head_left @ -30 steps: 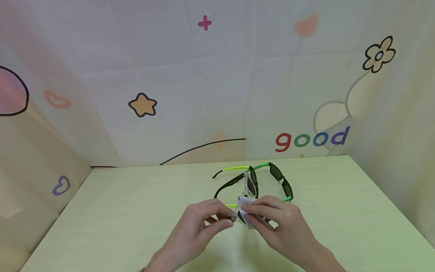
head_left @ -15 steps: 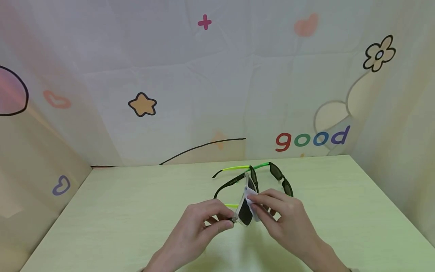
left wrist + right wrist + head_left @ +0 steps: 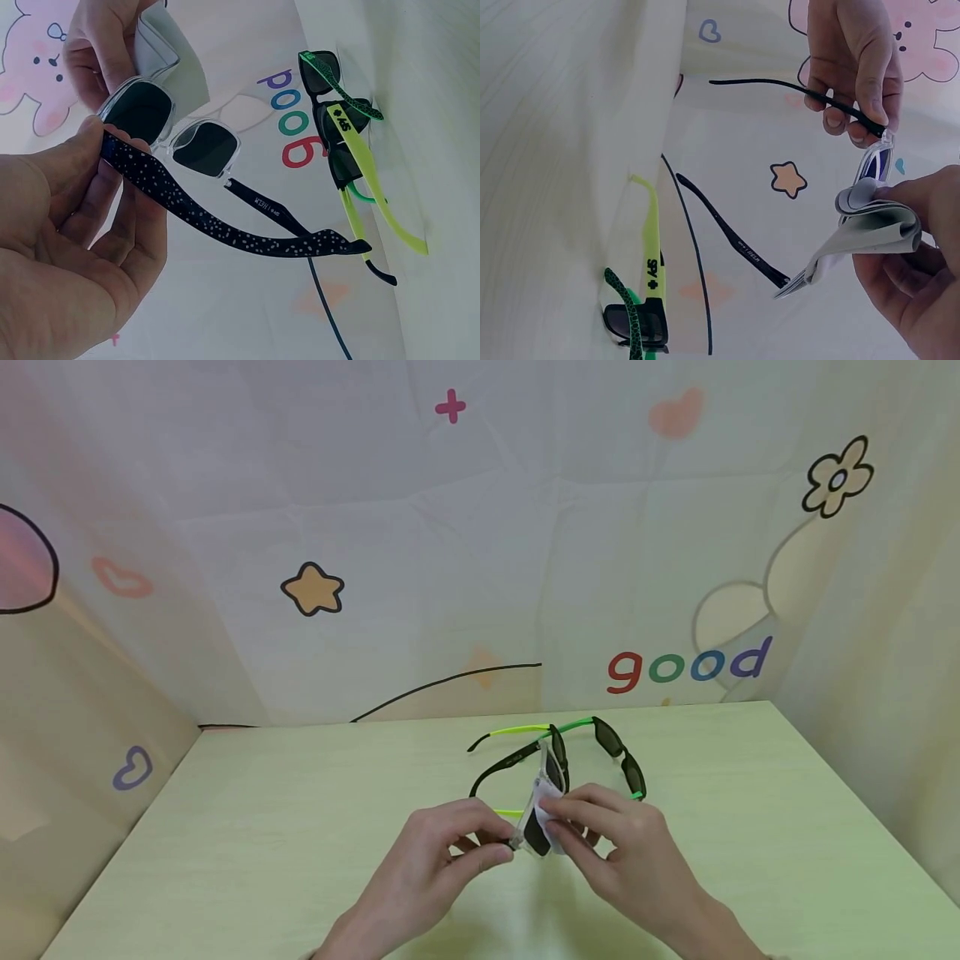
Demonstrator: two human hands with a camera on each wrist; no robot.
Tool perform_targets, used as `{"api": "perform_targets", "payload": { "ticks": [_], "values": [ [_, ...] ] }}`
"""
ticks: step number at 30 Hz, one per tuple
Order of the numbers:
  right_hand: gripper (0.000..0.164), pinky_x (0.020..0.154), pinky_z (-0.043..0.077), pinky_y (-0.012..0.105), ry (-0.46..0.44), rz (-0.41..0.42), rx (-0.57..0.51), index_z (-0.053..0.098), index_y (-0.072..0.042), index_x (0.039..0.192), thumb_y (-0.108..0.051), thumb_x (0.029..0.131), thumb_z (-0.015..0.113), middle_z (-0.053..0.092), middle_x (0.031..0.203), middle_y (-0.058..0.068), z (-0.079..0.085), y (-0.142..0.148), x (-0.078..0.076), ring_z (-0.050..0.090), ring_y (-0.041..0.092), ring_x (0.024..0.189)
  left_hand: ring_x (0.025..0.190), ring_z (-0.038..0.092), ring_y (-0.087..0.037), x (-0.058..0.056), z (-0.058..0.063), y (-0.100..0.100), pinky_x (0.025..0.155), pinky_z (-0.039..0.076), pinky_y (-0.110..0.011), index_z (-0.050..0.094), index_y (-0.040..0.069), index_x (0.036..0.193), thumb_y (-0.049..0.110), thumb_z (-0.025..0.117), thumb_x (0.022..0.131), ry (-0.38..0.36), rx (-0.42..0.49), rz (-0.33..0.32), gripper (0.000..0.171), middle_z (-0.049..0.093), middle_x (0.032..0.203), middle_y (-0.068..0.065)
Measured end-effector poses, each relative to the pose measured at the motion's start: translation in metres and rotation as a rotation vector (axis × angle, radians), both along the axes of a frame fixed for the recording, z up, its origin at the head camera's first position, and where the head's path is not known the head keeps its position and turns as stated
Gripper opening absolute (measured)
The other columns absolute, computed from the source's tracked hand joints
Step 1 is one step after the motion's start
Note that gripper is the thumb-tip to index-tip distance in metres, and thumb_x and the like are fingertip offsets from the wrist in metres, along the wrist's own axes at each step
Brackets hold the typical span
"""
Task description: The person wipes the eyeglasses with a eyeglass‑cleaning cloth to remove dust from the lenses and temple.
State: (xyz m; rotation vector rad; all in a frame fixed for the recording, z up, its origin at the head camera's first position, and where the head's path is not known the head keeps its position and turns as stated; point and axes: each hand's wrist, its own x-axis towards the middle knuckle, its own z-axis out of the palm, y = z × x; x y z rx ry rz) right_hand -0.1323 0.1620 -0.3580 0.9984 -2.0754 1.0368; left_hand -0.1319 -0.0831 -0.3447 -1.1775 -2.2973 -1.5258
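Sunglasses with a clear frame (image 3: 537,833), dark lenses and black temples are held up above the table. My left hand (image 3: 442,852) pinches them at the hinge by the near temple (image 3: 217,217), which is black with white speckles. The other temple (image 3: 739,244) points away, unfolded. In my right hand (image 3: 622,839) a folded pale cleaning cloth (image 3: 550,810) is pinched between thumb and fingers, lying against the front of the lenses. From the right wrist the cloth (image 3: 870,229) is seen wrapped over the frame near the bridge, hiding part of the lenses.
Behind the hands, sunglasses with yellow temples (image 3: 356,154) and sunglasses with green temples (image 3: 633,774) stand close together on the pale table (image 3: 262,843). A printed curtain (image 3: 375,527) rises along the back and sides.
My right hand has moved the cloth from the near lens up toward the bridge, then slightly back left and down, uncovering much of the near lens. The left hand keeps its hold almost unmoved.
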Motion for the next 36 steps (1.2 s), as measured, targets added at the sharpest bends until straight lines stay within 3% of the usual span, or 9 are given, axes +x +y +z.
{"api": "perform_targets", "payload": {
  "ticks": [3, 9, 13, 21, 25, 28, 32, 36],
  "values": [
    [0.031, 0.061, 0.051, 0.012, 0.007, 0.029, -0.002, 0.079, -0.006, 0.107, -0.032, 0.104, 0.063, 0.07, 0.096, -0.004, 0.002, -0.002, 0.002, 0.061, 0.005, 0.071, 0.085, 0.067, -0.005, 0.0, 0.0, 0.0, 0.072, 0.06, -0.026, 0.076, 0.016, 0.103, 0.011, 0.073, 0.097, -0.005, -0.006, 0.009, 0.008, 0.071, 0.096, 0.01],
    [0.022, 0.062, 0.053, 0.014, 0.128, 0.098, -0.012, 0.079, -0.005, 0.107, -0.022, 0.103, 0.066, 0.069, 0.094, -0.001, 0.004, -0.006, 0.002, 0.066, 0.01, 0.073, 0.085, 0.067, -0.006, 0.0, 0.0, 0.001, 0.071, 0.06, -0.027, 0.076, 0.016, 0.102, 0.01, 0.073, 0.096, -0.033, -0.007, 0.023, 0.009, 0.071, 0.096, 0.012],
    [0.022, 0.066, 0.055, 0.014, 0.152, 0.135, 0.0, 0.079, -0.005, 0.108, -0.021, 0.103, 0.066, 0.069, 0.096, 0.001, 0.003, -0.007, 0.002, 0.069, 0.013, 0.076, 0.084, 0.067, -0.007, -0.001, 0.0, 0.001, 0.071, 0.061, -0.028, 0.077, 0.013, 0.102, 0.01, 0.073, 0.096, -0.044, -0.006, 0.032, 0.007, 0.07, 0.097, 0.012],
    [0.021, 0.068, 0.057, 0.016, 0.178, 0.182, 0.003, 0.078, -0.003, 0.108, -0.018, 0.103, 0.065, 0.07, 0.097, 0.003, 0.004, -0.007, 0.001, 0.07, 0.014, 0.077, 0.084, 0.068, -0.007, -0.002, -0.002, 0.001, 0.068, 0.061, -0.028, 0.076, 0.014, 0.102, 0.014, 0.073, 0.097, -0.068, -0.005, 0.034, 0.006, 0.073, 0.098, 0.006],
    [0.021, 0.066, 0.056, 0.015, 0.128, 0.169, -0.007, 0.078, -0.005, 0.108, -0.02, 0.103, 0.066, 0.071, 0.097, 0.002, 0.008, -0.003, 0.002, 0.068, 0.011, 0.075, 0.085, 0.068, -0.008, -0.002, -0.001, 0.001, 0.068, 0.061, -0.028, 0.077, 0.013, 0.103, 0.013, 0.074, 0.097, -0.07, -0.01, 0.044, 0.006, 0.073, 0.098, 0.006],
    [0.022, 0.062, 0.053, 0.013, 0.057, 0.104, -0.032, 0.079, -0.007, 0.105, -0.025, 0.102, 0.067, 0.071, 0.095, -0.001, 0.012, 0.002, 0.003, 0.063, 0.006, 0.072, 0.085, 0.068, -0.008, -0.001, 0.0, 0.001, 0.068, 0.061, -0.028, 0.077, 0.014, 0.102, 0.014, 0.074, 0.096, -0.078, -0.015, 0.058, 0.006, 0.072, 0.097, 0.008],
    [0.01, 0.06, 0.053, 0.014, -0.015, -0.051, -0.067, 0.079, -0.009, 0.103, -0.011, 0.093, 0.078, 0.072, 0.093, -0.002, 0.017, 0.012, 0.001, 0.061, 0.005, 0.071, 0.086, 0.069, -0.008, 0.0, 0.002, 0.001, 0.069, 0.061, -0.029, 0.077, 0.017, 0.102, 0.016, 0.075, 0.096, -0.086, -0.009, 0.059, 0.006, 0.072, 0.096, 0.008],
    [0.029, 0.058, 0.053, 0.015, -0.055, -0.19, -0.077, 0.08, -0.008, 0.102, 0.011, 0.08, 0.081, 0.072, 0.091, -0.002, 0.019, 0.018, -0.005, 0.061, 0.006, 0.072, 0.087, 0.069, -0.008, 0.001, 0.002, 0.001, 0.07, 0.061, -0.029, 0.077, 0.018, 0.102, 0.015, 0.074, 0.097, -0.089, 0.007, 0.039, 0.006, 0.072, 0.097, 0.009]
  ]
}}
